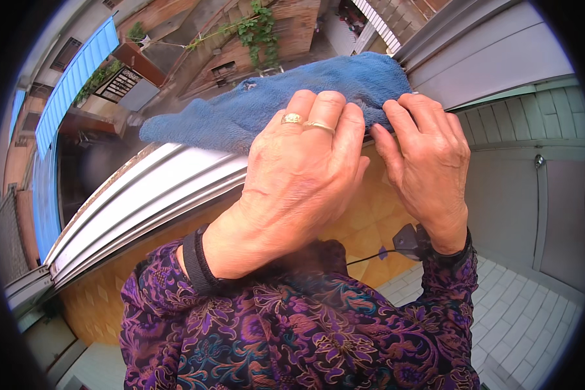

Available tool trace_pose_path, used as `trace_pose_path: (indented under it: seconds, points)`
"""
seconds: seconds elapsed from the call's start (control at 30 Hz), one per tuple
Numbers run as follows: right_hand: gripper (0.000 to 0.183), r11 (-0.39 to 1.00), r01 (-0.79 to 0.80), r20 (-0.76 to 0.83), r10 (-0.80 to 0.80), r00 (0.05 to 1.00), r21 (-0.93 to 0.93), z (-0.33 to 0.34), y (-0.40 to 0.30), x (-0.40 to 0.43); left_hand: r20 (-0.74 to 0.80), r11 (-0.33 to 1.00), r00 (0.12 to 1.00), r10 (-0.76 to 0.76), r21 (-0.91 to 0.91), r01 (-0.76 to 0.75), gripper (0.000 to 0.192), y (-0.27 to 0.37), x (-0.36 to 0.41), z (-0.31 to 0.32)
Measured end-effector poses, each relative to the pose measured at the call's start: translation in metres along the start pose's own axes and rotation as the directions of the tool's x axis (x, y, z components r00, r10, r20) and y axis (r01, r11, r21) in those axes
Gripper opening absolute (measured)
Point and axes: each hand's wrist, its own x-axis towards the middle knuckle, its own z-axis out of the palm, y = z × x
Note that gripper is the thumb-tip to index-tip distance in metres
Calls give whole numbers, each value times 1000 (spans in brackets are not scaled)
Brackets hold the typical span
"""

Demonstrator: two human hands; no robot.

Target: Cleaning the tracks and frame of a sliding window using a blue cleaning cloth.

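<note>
A blue terry cloth lies bunched over the white window track and its outer ledge. My left hand, with two rings and a black cuff, has its fingers bent over the middle of the cloth. At the cloth's right end is my right hand, its fingers curled and the thumb near the cloth's lower edge. Both sets of fingertips are partly hidden behind the knuckles or in the cloth's folds. A small dark spot or hole shows near the cloth's upper edge.
Outside and below are a brick wall, a green climbing plant and a blue corrugated roof. A pale window frame stands at the right. Under my arms are yellow tiles, with a dark cable near my right wrist.
</note>
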Motion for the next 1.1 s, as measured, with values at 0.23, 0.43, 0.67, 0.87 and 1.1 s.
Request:
trace_pose_path:
  seconds: [0.23, 0.43, 0.67, 0.87, 1.1]
  points:
    - [23, 996, -3, -30, 6, 1000, 89, 0, -5, 2, 47, 994, 993, 105, -32, -104, 50, -6, 5, 16]
    - [28, 976, 86, 29, -94, 995, 201, 3, 4, 4, 75, 995, 996, 46, 89, -53, 47, 1, -3, 17]
    - [33, 969, 70, 25, -78, 997, 235, 6, 0, -1, 20, 986, 999, 27, 162, -30, 41, 4, -2, 22]
    - [34, 946, 25, 58, -46, 997, 324, 12, 0, 4, -34, 981, 999, 16, 193, -9, 37, 1, -5, 24]
    - [39, 924, 68, 54, -95, 994, 376, 11, -14, 5, 2, 975, 999, -41, 220, 39, 43, 2, -20, 10]
